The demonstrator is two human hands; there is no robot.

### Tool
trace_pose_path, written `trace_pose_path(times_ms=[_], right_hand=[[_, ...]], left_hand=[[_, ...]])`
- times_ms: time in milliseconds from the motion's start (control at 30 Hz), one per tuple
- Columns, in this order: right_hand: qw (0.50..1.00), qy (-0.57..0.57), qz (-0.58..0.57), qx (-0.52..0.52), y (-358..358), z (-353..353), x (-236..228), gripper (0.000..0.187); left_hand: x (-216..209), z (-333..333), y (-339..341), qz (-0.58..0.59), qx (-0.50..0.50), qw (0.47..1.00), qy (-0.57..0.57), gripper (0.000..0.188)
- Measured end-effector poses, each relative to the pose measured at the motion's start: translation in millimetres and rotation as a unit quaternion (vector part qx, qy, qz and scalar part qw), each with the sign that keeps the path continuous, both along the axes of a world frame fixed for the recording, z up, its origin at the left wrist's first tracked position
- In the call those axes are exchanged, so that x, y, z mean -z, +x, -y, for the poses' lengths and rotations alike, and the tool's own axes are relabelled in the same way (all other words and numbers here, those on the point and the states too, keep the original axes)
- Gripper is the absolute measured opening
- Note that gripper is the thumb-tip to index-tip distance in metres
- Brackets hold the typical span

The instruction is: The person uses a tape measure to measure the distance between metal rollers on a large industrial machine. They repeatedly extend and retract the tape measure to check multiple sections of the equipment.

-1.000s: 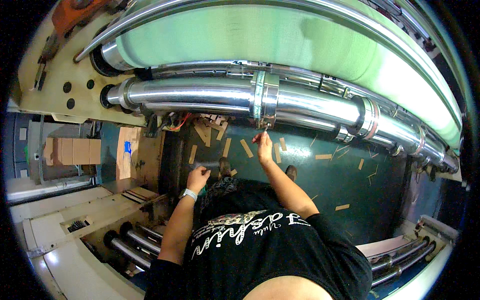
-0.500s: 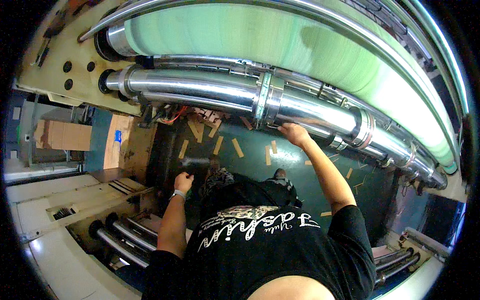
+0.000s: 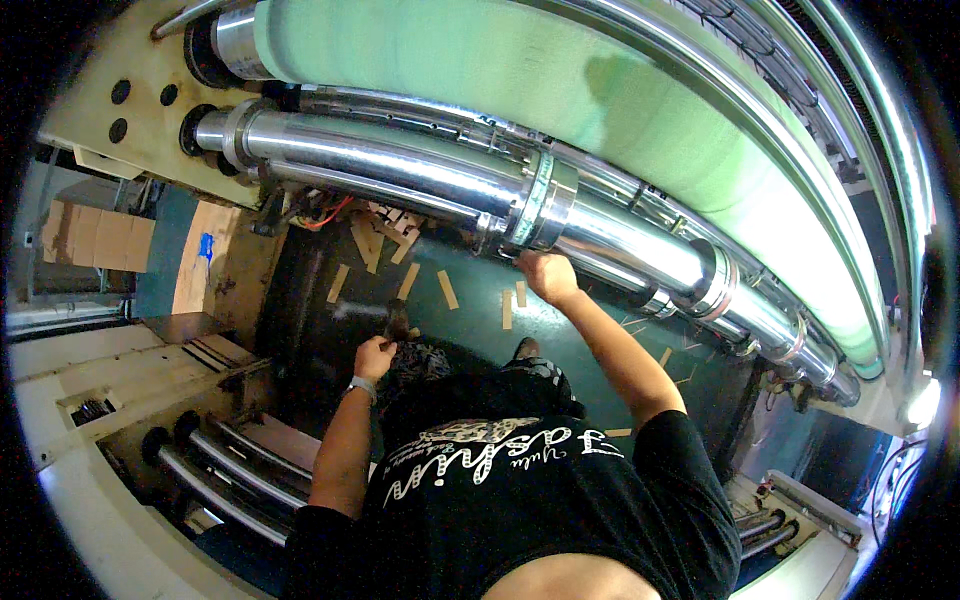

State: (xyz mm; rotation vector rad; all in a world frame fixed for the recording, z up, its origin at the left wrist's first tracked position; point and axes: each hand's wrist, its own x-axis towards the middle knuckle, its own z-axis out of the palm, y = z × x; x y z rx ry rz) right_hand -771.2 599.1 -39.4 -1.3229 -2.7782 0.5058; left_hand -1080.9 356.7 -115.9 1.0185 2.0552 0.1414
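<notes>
A long chrome shaft crosses the machine in front of me, with a metal collar ring clamped around its middle. My right hand is closed just under that collar, against the thinner bar along the shaft's near side. Its fingertips meet a small metal part there; what they grip is too small to name. Lower and to the left, my left hand hangs near my leg, away from the machine. Its fingers are curled together, and anything within them is hidden.
Behind the shaft runs a wide roller covered in pale green. More collars sit along the shaft to the right. Loose cardboard strips litter the dark green floor. Other rollers lie in a machine frame behind me on the left.
My right hand has shifted slightly left beneath the collar, staying closed. The left hand remains low, with its fingers curled. The whole view has turned and moved a little.
</notes>
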Motion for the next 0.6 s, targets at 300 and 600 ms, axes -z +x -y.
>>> trace_pose_path(times_ms=[300,600], right_hand=[[0.999,0.001,-0.024,0.043,-79,1,13,0.029],[0.818,-0.402,-0.386,0.144,-155,106,-5,0.022]], left_hand=[[-16,-28,-64,0.057,0.002,0.998,0.015,0.045],[-70,-122,-24,0.388,0.217,0.881,0.162,0.085]])
